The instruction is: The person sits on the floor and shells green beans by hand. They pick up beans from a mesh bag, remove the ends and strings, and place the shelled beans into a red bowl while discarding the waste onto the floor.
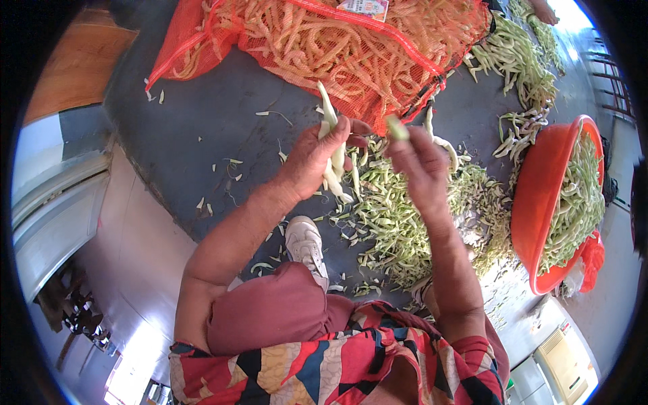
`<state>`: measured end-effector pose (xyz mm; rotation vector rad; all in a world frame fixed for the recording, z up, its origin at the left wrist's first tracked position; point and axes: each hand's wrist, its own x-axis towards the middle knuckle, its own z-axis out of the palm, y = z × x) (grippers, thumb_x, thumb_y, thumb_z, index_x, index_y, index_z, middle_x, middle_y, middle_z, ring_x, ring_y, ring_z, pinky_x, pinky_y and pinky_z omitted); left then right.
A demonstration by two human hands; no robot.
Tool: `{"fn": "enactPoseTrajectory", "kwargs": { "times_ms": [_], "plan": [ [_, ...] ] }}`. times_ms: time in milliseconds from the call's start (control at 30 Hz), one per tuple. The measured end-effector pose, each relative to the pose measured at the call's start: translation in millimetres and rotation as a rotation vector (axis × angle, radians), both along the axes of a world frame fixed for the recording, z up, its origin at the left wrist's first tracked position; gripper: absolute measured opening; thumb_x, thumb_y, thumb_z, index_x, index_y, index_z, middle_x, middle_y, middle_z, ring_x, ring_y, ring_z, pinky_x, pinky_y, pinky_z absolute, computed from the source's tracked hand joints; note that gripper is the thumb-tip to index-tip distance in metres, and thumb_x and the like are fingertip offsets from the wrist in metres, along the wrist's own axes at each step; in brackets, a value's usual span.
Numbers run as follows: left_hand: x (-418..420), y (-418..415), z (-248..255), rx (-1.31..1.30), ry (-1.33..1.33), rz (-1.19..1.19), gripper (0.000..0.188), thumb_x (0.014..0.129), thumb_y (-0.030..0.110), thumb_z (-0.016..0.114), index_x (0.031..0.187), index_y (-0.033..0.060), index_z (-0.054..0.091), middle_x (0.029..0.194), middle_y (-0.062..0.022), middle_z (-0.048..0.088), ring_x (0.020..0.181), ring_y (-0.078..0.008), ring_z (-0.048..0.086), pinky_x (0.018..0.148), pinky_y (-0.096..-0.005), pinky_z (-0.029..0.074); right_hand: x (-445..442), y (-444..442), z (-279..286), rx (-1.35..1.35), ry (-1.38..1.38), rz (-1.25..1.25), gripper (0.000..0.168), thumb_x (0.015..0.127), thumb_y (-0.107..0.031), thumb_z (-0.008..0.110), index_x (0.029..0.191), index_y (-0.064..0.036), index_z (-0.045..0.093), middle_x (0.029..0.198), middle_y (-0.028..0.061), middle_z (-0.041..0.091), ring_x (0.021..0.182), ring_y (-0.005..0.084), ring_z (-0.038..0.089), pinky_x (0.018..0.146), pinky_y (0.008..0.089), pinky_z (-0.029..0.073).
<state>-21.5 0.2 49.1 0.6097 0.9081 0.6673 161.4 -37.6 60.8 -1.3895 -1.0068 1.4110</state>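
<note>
My left hand [316,157] grips a few pale green bean pods [329,109], which stick out above and below the fist. To its right, my right hand [420,159] is blurred and pinches a short piece of bean [397,128] between thumb and fingers. Both hands are raised over the dark floor, a small gap between them. Beyond them lies a red mesh sack [324,55] full of long bean pods. Under my right hand spreads a heap of trimmed bean pieces [395,223].
An orange-red plastic tub [531,197] of beans leans at the right. Loose beans [511,61] lie in a pile at the upper right, near another person's hand [544,11]. My white shoe [305,243] rests beside the heap. A wooden panel [76,61] stands far left.
</note>
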Motion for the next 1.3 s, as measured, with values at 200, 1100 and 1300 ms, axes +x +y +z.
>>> {"fn": "enactPoseTrajectory", "kwargs": {
  "times_ms": [200, 1100, 1300],
  "plan": [
    [22.9, -6.2, -29.9, -0.139, -0.267, 0.010, 0.049, 0.094, 0.045, 0.044, 0.125, 0.0069, 0.047, 0.110, -0.0037, 0.054, 0.099, -0.0117, 0.052, 0.083, -0.0290, 0.044, -26.5, 0.7, -15.5, 0.338, -0.530, 0.249, 0.062, 0.066, -0.009, 0.077, 0.121, -0.002, 0.047, 0.108, 0.0164, 0.057, 0.095, 0.0335, 0.060, 0.077, 0.0384, 0.051],
    [25.5, -6.7, -60.1, -0.180, -0.106, -0.313, 0.035, 0.095, 0.025, 0.047, 0.121, 0.0012, 0.051, 0.124, -0.0088, 0.054, 0.111, -0.0169, 0.052, 0.087, -0.0317, 0.045, 317.7, 1.9, -67.4, -0.182, -1.433, 0.001, 0.074, 0.069, -0.032, 0.076, 0.131, -0.009, 0.041, 0.124, 0.0208, 0.048, 0.109, 0.0375, 0.052, 0.091, 0.0417, 0.045],
    [0.6, -12.1, -63.1, -0.277, -0.083, -0.245, 0.035, 0.095, 0.025, 0.048, 0.118, -0.0012, 0.051, 0.118, -0.0109, 0.057, 0.102, -0.0172, 0.057, 0.082, -0.0302, 0.046, 365.8, 35.9, -144.9, -0.574, -1.380, -0.387, 0.113, 0.058, -0.055, 0.078, 0.144, -0.014, 0.017, 0.137, 0.0249, 0.028, 0.125, 0.0428, 0.036, 0.096, 0.0451, 0.041]
  ]
}}
